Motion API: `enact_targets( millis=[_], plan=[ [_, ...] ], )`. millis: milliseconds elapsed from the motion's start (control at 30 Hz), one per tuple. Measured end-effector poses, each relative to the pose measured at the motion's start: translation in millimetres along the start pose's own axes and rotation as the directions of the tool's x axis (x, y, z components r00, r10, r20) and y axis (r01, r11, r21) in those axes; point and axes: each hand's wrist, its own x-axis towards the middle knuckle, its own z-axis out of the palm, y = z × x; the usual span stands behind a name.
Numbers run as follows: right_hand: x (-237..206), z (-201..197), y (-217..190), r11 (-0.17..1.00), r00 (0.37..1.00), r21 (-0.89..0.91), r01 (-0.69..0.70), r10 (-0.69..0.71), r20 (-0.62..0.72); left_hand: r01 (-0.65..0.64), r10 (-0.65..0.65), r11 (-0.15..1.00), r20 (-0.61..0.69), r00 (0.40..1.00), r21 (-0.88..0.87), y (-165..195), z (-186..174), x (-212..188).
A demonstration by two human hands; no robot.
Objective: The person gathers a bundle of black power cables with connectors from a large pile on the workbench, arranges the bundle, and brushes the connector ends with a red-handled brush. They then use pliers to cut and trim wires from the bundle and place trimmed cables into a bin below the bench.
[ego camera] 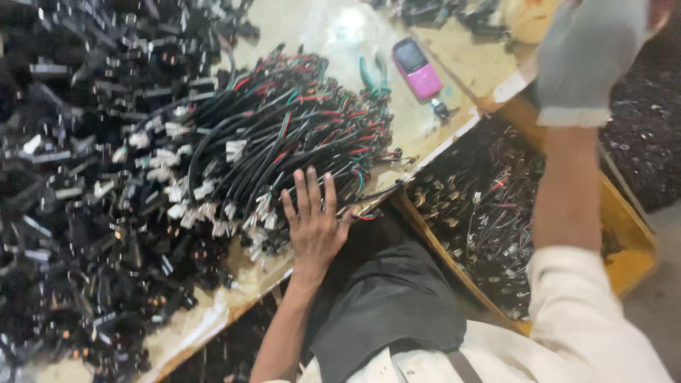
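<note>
Table (pixel 333 35), a pale and worn surface, carries the bulk of the material: a very large heap of black connector parts (pixel 78 191) fills its left side, and beside it, toward the near edge, lies a bundle of wire harnesses (pixel 284 135), black-sheathed with red and green leads and white plug ends fanned toward the heap. Judged from this layout, the sorting appears only partly done, since the loose heap is far larger than the gathered bundle. To the right of the table, a yellow-rimmed wooden tray (pixel 624 262) sits lower and holds a dense tangle of thin wires with small metal terminals (pixel 482 206); a second dark mass lies beyond it at the far right, too blurred to identify. The left hand (pixel 314 223) lies flat at the near edge of the bundle, its bare fingers (pixel 306 190) spread wide and pressing on the wires without closing round them. The right hand (pixel 592 57), in a grey glove, is raised above the tray; whether its fingers hold anything cannot be told. Small items on the far table include a pink mobile phone (pixel 417 67) and green-handled pliers (pixel 370 73).
</note>
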Motion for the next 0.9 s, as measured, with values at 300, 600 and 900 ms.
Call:
enact_targets(
  millis=[300,600,900],
  plan=[
    [-231,20,-127,0.401,0.381,0.583,0.707,-0.91,0.163,-0.112,0.061,0.917,0.143,0.988,0.383,-35,2,-22],
    [-192,39,-222,0.519,0.534,0.645,0.56,-0.822,0.197,-0.017,-0.024,0.993,0.347,0.938,0.114,-112,-4,20],
    [-94,108,-104,0.894,0.726,0.324,0.309,-0.442,0.528,0.039,-0.038,0.999,0.118,0.992,-0.004,-74,0,3]
  ],
)
